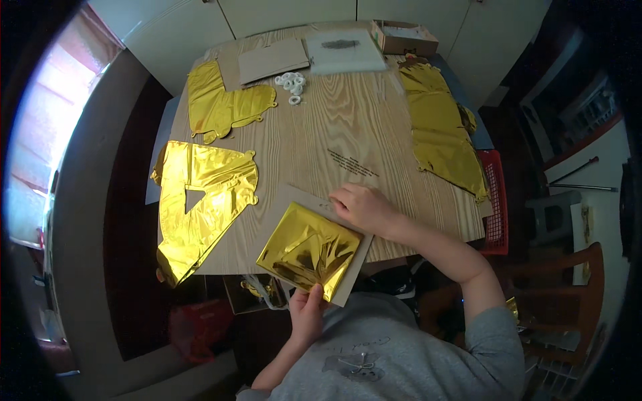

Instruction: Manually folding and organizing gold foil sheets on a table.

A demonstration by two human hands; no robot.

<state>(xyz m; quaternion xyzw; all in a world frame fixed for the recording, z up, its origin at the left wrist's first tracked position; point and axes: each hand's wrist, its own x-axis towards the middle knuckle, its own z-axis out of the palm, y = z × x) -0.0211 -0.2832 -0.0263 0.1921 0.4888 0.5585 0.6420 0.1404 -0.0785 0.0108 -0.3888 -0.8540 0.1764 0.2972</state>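
Observation:
My left hand (309,313) grips the near edge of a folded gold foil balloon (311,244), thumb on top. The balloon lies on a tilted grey-brown cardboard sheet (306,198) at the table's front edge. My right hand (364,208) is over the sheet's far right corner, fingers curled and pinched together. What they hold, if anything, is hidden. Just beyond, small dark print (354,164) shows over the wood; it seems to be on clear plastic film. A flat gold foil balloon with a triangular hole (221,177) lies to the left.
On the wooden table (341,127) are another gold balloon (224,103) far left, one (438,123) at right, white rings (291,83), cardboard (274,60), a clear plastic stack (346,52) and an open box (404,38). A red basket (495,204) and wooden chair (582,301) stand right.

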